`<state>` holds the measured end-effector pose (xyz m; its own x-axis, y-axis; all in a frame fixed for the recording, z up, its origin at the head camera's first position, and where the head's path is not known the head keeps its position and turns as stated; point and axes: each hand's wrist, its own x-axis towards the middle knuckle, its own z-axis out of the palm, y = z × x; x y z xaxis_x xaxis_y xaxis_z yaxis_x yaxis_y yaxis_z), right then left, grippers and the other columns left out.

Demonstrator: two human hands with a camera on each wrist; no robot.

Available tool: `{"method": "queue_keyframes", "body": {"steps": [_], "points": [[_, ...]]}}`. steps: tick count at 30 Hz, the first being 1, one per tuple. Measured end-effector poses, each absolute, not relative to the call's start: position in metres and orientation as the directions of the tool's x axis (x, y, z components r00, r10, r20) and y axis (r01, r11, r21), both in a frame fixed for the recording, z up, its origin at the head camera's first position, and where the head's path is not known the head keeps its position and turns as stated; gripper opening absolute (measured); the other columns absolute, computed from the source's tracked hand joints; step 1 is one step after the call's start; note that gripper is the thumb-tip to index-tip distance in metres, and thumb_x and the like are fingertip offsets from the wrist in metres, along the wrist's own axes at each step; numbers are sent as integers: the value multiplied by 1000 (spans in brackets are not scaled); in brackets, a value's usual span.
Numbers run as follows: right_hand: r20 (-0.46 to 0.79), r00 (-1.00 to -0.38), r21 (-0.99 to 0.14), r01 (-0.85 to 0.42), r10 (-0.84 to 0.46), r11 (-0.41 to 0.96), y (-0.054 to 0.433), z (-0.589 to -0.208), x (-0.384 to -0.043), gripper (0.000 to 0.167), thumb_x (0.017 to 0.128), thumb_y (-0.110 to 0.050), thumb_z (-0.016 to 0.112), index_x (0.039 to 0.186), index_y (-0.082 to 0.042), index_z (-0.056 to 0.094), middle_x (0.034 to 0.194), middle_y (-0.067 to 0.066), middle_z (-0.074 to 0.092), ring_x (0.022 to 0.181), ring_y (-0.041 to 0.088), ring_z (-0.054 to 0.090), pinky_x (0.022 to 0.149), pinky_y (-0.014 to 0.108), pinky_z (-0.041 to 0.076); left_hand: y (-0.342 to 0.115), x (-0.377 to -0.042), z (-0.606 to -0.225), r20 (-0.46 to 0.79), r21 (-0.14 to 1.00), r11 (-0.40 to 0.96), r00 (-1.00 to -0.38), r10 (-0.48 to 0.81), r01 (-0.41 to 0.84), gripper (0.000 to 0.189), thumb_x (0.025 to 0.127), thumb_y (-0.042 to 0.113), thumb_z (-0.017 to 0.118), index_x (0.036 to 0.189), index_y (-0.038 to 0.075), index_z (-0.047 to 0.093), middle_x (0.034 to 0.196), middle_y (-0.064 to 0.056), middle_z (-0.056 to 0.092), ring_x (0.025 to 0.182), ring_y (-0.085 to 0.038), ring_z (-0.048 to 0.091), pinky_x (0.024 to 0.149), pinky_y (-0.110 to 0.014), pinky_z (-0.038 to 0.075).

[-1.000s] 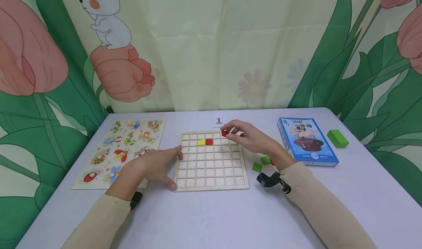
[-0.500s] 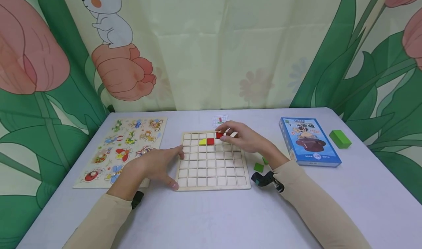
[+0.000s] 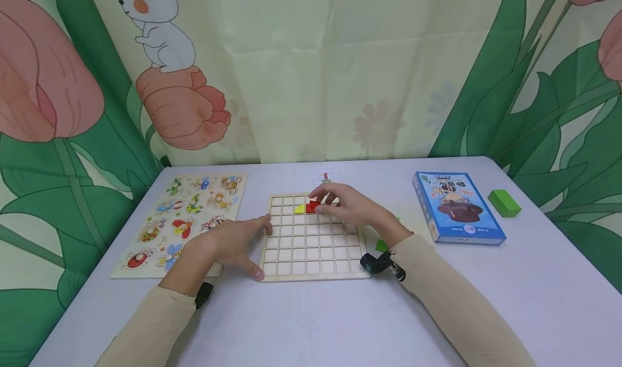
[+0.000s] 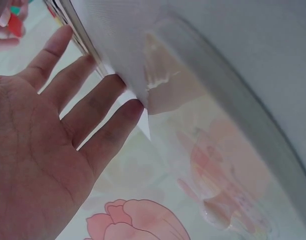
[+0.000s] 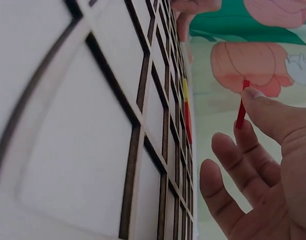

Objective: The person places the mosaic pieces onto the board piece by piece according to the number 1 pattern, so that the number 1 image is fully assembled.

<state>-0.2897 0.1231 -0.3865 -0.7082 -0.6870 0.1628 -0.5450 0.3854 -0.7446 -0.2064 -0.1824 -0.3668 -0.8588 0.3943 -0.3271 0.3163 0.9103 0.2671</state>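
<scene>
A wooden grid board lies flat in the middle of the table in the head view. A yellow tile and a red tile sit side by side in its cells, near the far edge. My right hand is over them, pinching a second red tile between thumb and index finger. In the right wrist view that tile is held on edge, apart from the board's surface. My left hand rests at the board's left edge, fingers spread, thumb at the near corner; the left wrist view shows its palm.
On the left lies a board of printed insects, partly under my left arm. A small pattern card is beyond the grid. To the right are a blue box and a green block. A green tile lies partly behind my right wrist.
My right hand has moved left across the grid's far edge with the red tile, from the upper right to over the placed tiles. My left hand has stayed at the board's edge.
</scene>
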Motion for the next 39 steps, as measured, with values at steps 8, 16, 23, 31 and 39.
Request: {"method": "queue_keyframes", "body": {"steps": [8, 16, 23, 31, 39], "points": [[110, -723, -724, -528, -682, 444, 116, -390, -289, 32, 99, -17, 70, 130, -12, 64, 116, 2, 65, 98, 18, 64, 87, 37, 53, -184, -206, -368, -331, 270, 911, -858, 392, 312, 93, 58, 61, 95, 134, 36, 49, 158, -3, 46, 112, -22, 58, 98, -49, 47], [64, -746, -684, -517, -663, 515, 109, -391, -288, 33, 98, -18, 71, 130, -16, 64, 114, 0, 63, 94, 18, 61, 84, 36, 52, -184, -208, -366, -334, 269, 911, -857, 392, 312, 93, 57, 61, 95, 135, 36, 50, 163, -3, 40, 116, -24, 59, 100, -51, 47], [29, -758, -654, -508, -652, 561, 103, -392, -286, 36, 96, -22, 75, 129, -17, 65, 111, -4, 63, 93, 18, 61, 84, 34, 52, -184, -207, -368, -334, 269, 910, -856, 394, 314, 90, 58, 61, 94, 133, 36, 51, 167, 0, 33, 129, -27, 56, 104, -53, 46], [65, -726, -617, -569, -685, 544, 104, -392, -288, 29, 96, -20, 75, 123, -14, 68, 108, -3, 67, 85, 14, 61, 81, 32, 51, -184, -207, -366, -331, 267, 911, -858, 392, 313, 90, 58, 61, 95, 132, 35, 50, 162, -3, 41, 113, -22, 58, 98, -50, 47], [46, -736, -633, -544, -675, 551, 106, -394, -287, 25, 96, -19, 74, 121, -17, 69, 108, -5, 69, 87, 13, 62, 82, 32, 51, -183, -206, -365, -334, 260, 914, -859, 389, 312, 90, 58, 59, 95, 132, 34, 50, 164, -3, 37, 116, -23, 58, 99, -50, 47]]}}
